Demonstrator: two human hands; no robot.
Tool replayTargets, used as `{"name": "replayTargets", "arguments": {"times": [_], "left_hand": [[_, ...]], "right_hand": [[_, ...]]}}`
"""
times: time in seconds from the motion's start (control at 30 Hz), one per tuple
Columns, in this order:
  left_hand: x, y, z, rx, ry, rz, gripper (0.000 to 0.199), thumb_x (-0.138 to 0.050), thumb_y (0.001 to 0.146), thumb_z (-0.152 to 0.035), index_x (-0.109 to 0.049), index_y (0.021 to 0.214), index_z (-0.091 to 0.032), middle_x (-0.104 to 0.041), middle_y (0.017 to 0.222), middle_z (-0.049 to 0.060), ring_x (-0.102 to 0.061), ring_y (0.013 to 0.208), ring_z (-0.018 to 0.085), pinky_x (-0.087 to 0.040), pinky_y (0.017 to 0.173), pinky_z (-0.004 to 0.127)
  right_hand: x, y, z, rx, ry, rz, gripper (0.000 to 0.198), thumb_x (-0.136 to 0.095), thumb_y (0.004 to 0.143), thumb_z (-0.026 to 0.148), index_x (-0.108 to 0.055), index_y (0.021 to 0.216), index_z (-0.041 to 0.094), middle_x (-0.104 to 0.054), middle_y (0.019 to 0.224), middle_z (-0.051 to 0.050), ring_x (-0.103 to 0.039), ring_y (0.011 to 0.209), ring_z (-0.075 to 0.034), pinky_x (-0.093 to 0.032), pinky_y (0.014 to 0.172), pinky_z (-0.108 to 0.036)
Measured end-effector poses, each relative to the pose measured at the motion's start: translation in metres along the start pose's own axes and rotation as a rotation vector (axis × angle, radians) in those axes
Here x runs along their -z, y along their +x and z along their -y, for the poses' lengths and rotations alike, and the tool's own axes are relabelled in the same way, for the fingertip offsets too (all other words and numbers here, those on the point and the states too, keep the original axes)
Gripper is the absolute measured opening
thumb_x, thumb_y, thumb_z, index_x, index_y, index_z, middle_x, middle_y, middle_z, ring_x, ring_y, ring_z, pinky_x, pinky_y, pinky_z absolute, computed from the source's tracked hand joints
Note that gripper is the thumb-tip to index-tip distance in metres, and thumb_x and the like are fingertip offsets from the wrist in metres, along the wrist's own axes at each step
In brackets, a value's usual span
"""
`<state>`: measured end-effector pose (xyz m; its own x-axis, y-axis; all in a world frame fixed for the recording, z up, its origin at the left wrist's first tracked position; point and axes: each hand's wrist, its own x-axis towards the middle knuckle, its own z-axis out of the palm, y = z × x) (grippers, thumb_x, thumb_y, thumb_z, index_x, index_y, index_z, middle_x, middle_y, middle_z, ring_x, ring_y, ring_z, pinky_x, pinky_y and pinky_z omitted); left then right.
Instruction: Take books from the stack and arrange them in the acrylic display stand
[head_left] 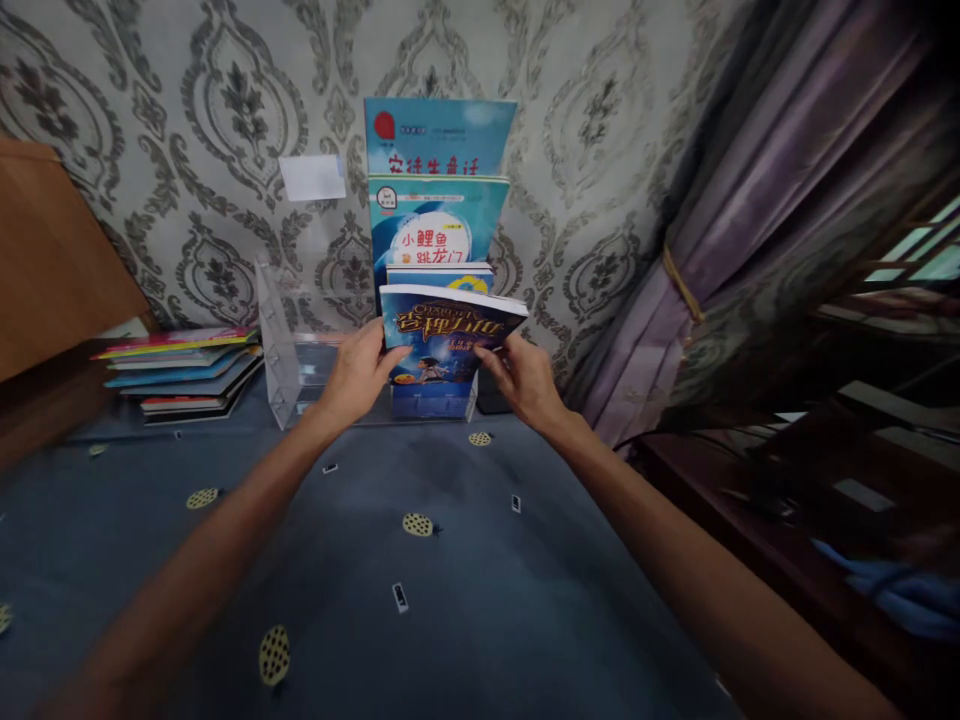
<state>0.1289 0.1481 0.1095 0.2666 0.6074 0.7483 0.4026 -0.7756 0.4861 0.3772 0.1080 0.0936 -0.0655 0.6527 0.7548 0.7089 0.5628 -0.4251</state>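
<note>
Fingers of the left hand (356, 372) and right hand (526, 382) are clamped on a dark blue, gold-lettered paperback book (435, 330), thumbs on its front cover, the other fingers partly hidden at its side edges. Both forearms reach forward and converge over the blue cloth with yellow spotted shapes (480, 600), spread in front of the clear acrylic stepped book rack (279, 350); neither hand is clearly nearer. The paperback is directly between the fingers, at the front of the rack's right part, its long axis seemingly up and down, its top edge dipping toward the right hand. Whether its lower edge sits in the rack, I cannot tell. Left of the rack is a stack of thin multicoloured books (187, 375). Behind the paperback, in the rack's right part, stand a blue-and-white book (429, 275), a teal book with a white oval (439, 225) and a taller blue book with red lettering (442, 130). Right of the rack hangs a mauve curtain (697, 260); behind the rack rises grey-patterned wallpaper (247, 90).
</note>
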Motion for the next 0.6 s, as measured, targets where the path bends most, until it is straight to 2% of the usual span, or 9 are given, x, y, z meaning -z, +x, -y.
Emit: {"name": "replayTargets", "arguments": {"times": [0.17,0.4,0.5,0.6], "left_hand": [[-0.01,-0.009,0.013,0.001,0.069,0.056,0.006,-0.064,0.088,-0.025,-0.06,0.088,-0.021,-0.063,0.084,0.004,-0.057,0.08,0.022,-0.042,0.076,0.032],[-0.027,-0.018,0.027,0.066,0.006,0.081,0.009,-0.067,0.085,-0.025,-0.06,0.081,-0.023,-0.062,0.079,0.004,-0.059,0.082,0.023,-0.041,0.076,0.033],[-0.032,-0.023,0.032,0.095,0.013,0.086,0.009,-0.068,0.085,-0.025,-0.06,0.088,-0.023,-0.062,0.08,0.004,-0.061,0.081,0.024,-0.042,0.077,0.034],[-0.036,-0.032,0.038,0.158,0.049,0.069,0.022,-0.07,0.084,-0.027,-0.056,0.1,-0.022,-0.062,0.078,0.003,-0.062,0.076,0.024,-0.044,0.074,0.034]], "right_hand": [[-0.014,-0.014,-0.018,-0.001,0.022,-0.002,0.032,-0.049,0.097,0.054,-0.06,0.102,0.025,-0.07,0.09,-0.007,-0.064,0.078,-0.025,-0.053,0.074,-0.041],[-0.022,-0.029,-0.041,-0.029,0.013,0.041,0.028,-0.053,0.097,0.049,-0.06,0.095,0.022,-0.068,0.088,-0.007,-0.063,0.08,-0.025,-0.051,0.074,-0.041],[-0.027,-0.032,-0.042,-0.059,0.023,0.032,0.026,-0.056,0.095,0.048,-0.059,0.097,0.023,-0.067,0.088,-0.007,-0.062,0.079,-0.024,-0.05,0.073,-0.04],[-0.035,-0.036,-0.039,-0.106,0.027,0.016,0.025,-0.058,0.094,0.049,-0.059,0.096,0.024,-0.067,0.088,-0.005,-0.062,0.078,-0.023,-0.05,0.073,-0.038]]}}
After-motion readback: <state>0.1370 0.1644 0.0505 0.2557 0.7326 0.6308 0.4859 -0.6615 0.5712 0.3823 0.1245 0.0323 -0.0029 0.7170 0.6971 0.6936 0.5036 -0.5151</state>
